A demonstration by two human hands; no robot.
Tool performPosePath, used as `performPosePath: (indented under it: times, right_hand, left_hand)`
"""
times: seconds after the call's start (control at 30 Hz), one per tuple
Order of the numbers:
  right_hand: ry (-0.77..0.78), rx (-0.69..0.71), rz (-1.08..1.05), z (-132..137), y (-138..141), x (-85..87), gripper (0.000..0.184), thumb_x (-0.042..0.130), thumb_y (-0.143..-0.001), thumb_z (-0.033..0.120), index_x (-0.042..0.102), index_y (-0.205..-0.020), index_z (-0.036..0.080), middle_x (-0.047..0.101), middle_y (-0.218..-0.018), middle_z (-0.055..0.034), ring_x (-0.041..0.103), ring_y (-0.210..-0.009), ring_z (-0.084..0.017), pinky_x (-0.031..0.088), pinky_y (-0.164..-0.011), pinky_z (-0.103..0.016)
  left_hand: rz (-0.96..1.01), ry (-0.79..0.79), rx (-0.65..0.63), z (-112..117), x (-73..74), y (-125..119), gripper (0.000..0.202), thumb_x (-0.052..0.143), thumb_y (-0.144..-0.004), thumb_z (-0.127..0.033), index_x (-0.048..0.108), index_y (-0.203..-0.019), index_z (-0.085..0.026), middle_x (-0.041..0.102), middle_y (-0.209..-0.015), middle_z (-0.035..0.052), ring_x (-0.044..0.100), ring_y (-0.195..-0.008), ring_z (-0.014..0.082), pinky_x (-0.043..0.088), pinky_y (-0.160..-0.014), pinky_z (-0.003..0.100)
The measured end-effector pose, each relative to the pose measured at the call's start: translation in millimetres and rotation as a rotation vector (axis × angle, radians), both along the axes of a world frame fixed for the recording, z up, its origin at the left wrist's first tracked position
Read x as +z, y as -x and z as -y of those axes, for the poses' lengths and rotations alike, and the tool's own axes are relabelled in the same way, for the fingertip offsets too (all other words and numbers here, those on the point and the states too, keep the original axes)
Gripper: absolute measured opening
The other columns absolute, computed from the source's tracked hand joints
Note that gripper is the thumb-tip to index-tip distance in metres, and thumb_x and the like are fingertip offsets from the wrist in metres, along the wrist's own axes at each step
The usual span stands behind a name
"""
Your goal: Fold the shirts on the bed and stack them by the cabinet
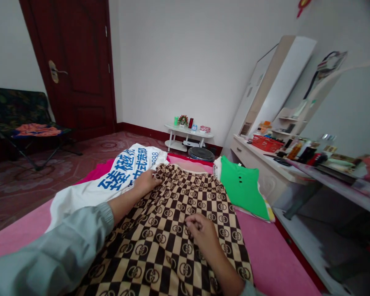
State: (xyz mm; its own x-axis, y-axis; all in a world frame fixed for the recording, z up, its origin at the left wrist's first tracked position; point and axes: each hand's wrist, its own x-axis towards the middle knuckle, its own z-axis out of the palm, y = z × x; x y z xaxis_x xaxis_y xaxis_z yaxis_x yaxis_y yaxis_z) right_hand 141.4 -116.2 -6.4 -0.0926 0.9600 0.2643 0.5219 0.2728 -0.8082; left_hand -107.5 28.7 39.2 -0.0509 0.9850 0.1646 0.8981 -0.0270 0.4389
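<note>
Here the checkered garment point(172, 246) lies spread over the pink bed point(265, 255), under both hands. The left hand point(146, 181) has its fingers point(156, 176) curled tight on the garment's far edge. Just beyond and to the left of those fingers lies a white shirt point(89, 191) with blue print. The right hand point(203, 232) pinches a fold of the cloth mid-panel, its fingers point(193, 222) narrow. To the right of these fingers, well apart, a green garment point(243, 189) rests on the bed beside the desk point(253, 158).
</note>
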Motion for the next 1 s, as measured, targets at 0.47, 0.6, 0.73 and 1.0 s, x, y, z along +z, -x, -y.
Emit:
performPosePath:
  times: [0.47,0.6,0.73,1.0]
  right_hand:
    - [0.045,0.051,-0.058,1,-7,-1.9,0.015,0.054,-0.082,0.023,0.068,-0.08,0.02,0.061,-0.073,0.0002,0.053,-0.064,-0.012,0.04,-0.059,-0.022]
    - [0.03,0.043,-0.046,1,-6,-2.8,0.015,0.054,-0.081,0.023,0.068,-0.079,0.02,0.062,-0.072,0.0004,0.053,-0.064,-0.013,0.039,-0.059,-0.023]
    - [0.022,0.034,-0.045,0,-5,-2.9,0.015,0.054,-0.081,0.022,0.068,-0.079,0.02,0.061,-0.072,0.0004,0.051,-0.061,-0.012,0.038,-0.056,-0.022]
    - [0.04,0.032,-0.065,1,-7,-5.2,0.015,0.054,-0.082,0.025,0.068,-0.082,0.019,0.062,-0.074,-0.001,0.053,-0.062,-0.013,0.041,-0.056,-0.023]
  left_hand:
    - [-0.455,-0.353,-0.21,6,74.0,45,0.025,0.046,-0.09,-0.029,0.061,-0.108,-0.021,0.056,-0.112,0.0067,0.059,-0.092,0.0215,0.045,-0.075,0.03]
    - [-0.461,-0.162,0.12,-22,78.0,104,0.038,0.052,-0.085,-0.035,0.061,-0.115,-0.013,0.053,-0.116,0.0133,0.057,-0.098,0.0287,0.045,-0.08,0.036]
    - [-0.491,-0.199,0.127,-11,57.1,89,0.035,0.053,-0.082,-0.033,0.066,-0.109,-0.014,0.052,-0.121,0.0177,0.05,-0.111,0.0352,0.043,-0.088,0.044]
    - [-0.165,-0.098,-0.348,32,30.4,-53,0.05,0.047,-0.088,-0.048,0.057,-0.127,-0.019,0.053,-0.132,0.0145,0.053,-0.117,0.0281,0.04,-0.099,0.038]
